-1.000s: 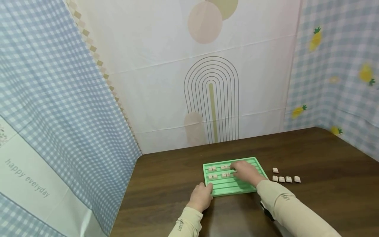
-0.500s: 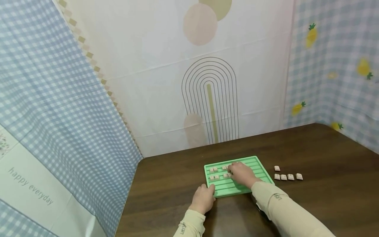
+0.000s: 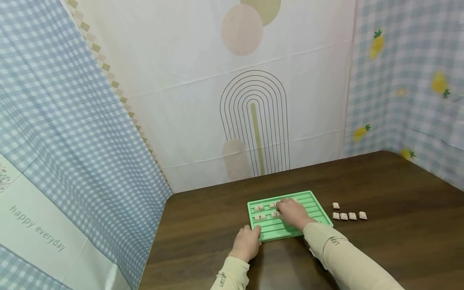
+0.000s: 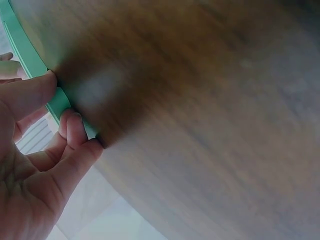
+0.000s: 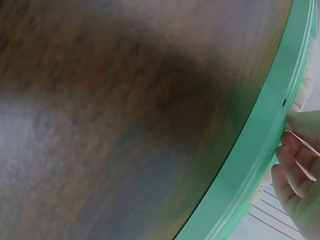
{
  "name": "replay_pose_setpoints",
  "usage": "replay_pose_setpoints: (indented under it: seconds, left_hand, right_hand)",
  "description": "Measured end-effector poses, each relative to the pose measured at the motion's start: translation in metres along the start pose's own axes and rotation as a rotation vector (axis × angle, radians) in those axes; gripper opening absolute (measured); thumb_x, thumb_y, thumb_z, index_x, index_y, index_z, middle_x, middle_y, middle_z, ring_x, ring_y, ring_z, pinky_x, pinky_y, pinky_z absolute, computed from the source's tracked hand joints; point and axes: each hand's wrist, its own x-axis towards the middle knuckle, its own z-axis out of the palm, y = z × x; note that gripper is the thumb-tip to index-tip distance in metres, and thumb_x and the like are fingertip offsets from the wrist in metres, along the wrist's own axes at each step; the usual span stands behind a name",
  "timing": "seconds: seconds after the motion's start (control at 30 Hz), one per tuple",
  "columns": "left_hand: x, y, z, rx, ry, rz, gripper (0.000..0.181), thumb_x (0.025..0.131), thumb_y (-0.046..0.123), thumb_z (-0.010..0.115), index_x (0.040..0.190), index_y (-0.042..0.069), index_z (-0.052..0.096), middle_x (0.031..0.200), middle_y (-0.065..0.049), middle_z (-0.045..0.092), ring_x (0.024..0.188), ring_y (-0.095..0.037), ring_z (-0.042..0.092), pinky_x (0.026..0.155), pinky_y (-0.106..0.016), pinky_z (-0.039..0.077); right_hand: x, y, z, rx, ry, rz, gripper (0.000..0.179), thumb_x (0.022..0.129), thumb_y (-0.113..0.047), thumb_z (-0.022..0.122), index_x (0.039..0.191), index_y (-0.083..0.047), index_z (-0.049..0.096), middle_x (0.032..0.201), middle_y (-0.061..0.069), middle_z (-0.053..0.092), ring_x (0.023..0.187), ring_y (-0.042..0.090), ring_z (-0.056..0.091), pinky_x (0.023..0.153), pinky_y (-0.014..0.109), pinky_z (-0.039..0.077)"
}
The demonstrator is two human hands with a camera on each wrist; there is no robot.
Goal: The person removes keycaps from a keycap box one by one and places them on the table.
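Note:
A light green ridged tray [image 3: 290, 228] lies on the table, with small off-white keycaps [image 3: 259, 217] set along its upper two rows. My left hand [image 3: 246, 243] grips the tray's near left corner; in the left wrist view its thumb and fingers [image 4: 75, 130] close round the green edge. Over the middle of the tray, my right hand [image 3: 293, 213] reaches down with bent fingers, pinching at a keycap in the upper rows. The right wrist view shows its thumb and fingertips [image 5: 285, 150] drawn together by the keycaps [image 5: 302, 92], partly behind the tray's rim.
Right of the tray, several loose keycaps [image 3: 343, 216] lie in a short row, with a single keycap [image 3: 336, 206] behind them. The dark wooden table [image 3: 203, 225] meets a white patterned cloth [image 3: 195, 121] at the back and checked curtains [image 3: 119, 169] at both sides.
My right hand has shifted slightly left along the tray's rows, and a keycap now shows beyond it. My left hand keeps its hold on the corner. The head view has turned a little.

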Motion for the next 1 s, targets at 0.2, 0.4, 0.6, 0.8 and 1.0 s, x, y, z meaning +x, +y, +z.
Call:
replay_pose_setpoints:
  seconds: [0.2,0.4,0.6,0.8,1.0]
  left_hand:
    - [-0.002,0.002,0.002,-0.016,-0.051,-0.025,0.023,0.080,0.020,0.071,0.084,0.014,0.049,0.077,-0.007,0.050,0.069,-0.022,0.052,0.060,-0.029,0.044]
    - [-0.002,0.002,0.005,-0.035,-0.050,-0.018,0.022,0.080,0.019,0.071,0.085,0.014,0.050,0.078,-0.006,0.050,0.069,-0.021,0.051,0.059,-0.029,0.043]
    - [0.000,0.001,0.006,-0.047,-0.014,-0.008,0.022,0.079,0.018,0.071,0.085,0.013,0.050,0.077,-0.006,0.050,0.067,-0.021,0.051,0.057,-0.028,0.043]
    - [0.000,0.000,0.003,-0.054,-0.025,-0.024,0.023,0.079,0.018,0.071,0.084,0.014,0.049,0.077,-0.005,0.050,0.067,-0.020,0.050,0.056,-0.028,0.042]
    - [0.000,0.001,0.001,-0.065,-0.027,-0.028,0.023,0.079,0.018,0.071,0.083,0.014,0.048,0.076,-0.005,0.049,0.067,-0.020,0.049,0.058,-0.029,0.041]
  right_hand:
    - [-0.005,0.001,0.004,0.040,-0.006,0.016,0.003,0.085,-0.013,0.064,0.087,-0.010,0.064,0.084,0.001,0.061,0.077,0.017,0.056,0.062,0.032,0.048]
    - [-0.009,0.010,-0.004,0.114,0.009,0.059,0.005,0.084,-0.014,0.066,0.087,-0.011,0.064,0.083,-0.001,0.063,0.072,0.012,0.056,0.057,0.031,0.045]
    - [-0.017,0.037,-0.025,0.127,0.018,0.056,0.013,0.087,-0.013,0.063,0.098,-0.007,0.064,0.092,0.006,0.063,0.083,0.021,0.058,0.067,0.038,0.048]
    - [-0.032,0.080,-0.045,0.113,0.046,0.074,0.019,0.088,-0.014,0.060,0.104,-0.005,0.063,0.097,0.010,0.062,0.088,0.028,0.057,0.068,0.041,0.048]
    - [-0.051,0.123,-0.060,0.118,0.040,0.155,0.016,0.090,-0.015,0.057,0.100,-0.005,0.063,0.093,0.011,0.062,0.081,0.025,0.058,0.065,0.041,0.047]
